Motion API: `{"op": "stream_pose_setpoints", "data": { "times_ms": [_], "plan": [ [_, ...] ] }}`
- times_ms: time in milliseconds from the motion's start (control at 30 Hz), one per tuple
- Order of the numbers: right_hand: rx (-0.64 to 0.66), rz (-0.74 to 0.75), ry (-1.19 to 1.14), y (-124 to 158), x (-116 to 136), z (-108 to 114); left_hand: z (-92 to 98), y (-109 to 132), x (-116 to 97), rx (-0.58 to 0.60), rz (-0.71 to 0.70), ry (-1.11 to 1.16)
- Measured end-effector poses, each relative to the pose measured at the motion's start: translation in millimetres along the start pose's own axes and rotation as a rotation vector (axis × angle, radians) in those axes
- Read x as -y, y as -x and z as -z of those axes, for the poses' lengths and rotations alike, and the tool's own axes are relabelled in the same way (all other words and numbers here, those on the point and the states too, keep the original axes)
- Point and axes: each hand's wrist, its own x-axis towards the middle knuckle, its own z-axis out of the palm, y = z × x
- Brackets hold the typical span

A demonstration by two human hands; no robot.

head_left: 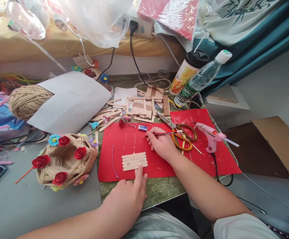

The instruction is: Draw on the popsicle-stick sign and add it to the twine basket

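Observation:
My right hand [161, 143] is closed round a pencil [168, 133], its tip near the red sheet [109, 136]. In front of my body, my left hand [127, 197] holds nothing; its index finger is stretched out onto the lower edge of a small craft-stick sign [134, 162]. Drawn stars and faint writing mark that sign, which lies on the red sheet. Left of it lies a thin twisted purple cord [113, 161]. A small eraser [143, 128] rests above my right hand. Scissors with brown handles [188, 132] lie just beyond the pencil.
A pink glue gun [211, 136] stands at the right. At the left are a twine basket [92, 156] with red roses, and a twine ball [30, 101] beside white paper [72, 99]. Loose craft sticks [109, 118], a water bottle [201, 79] and a cup [184, 74] stand behind.

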Motion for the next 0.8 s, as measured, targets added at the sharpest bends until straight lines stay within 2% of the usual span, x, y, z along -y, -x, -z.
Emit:
{"op": "stream_pose_setpoints", "data": {
  "times_ms": [300,567,800],
  "plan": [
    [-0.006,0.02,0.051,0.4,1.4,-0.4,-3.3,1.6,-0.2,0.04,0.007,0.04],
    [-0.042,-0.047,-0.125,-1.6,-0.6,-0.7,-1.5,2.5,-1.2,-0.002,-0.006,-0.034],
    [-0.045,-0.004,-0.058,-0.9,1.7,-1.7,-3.1,0.6,-0.7,-0.024,-0.006,-0.04]
  ]
}}
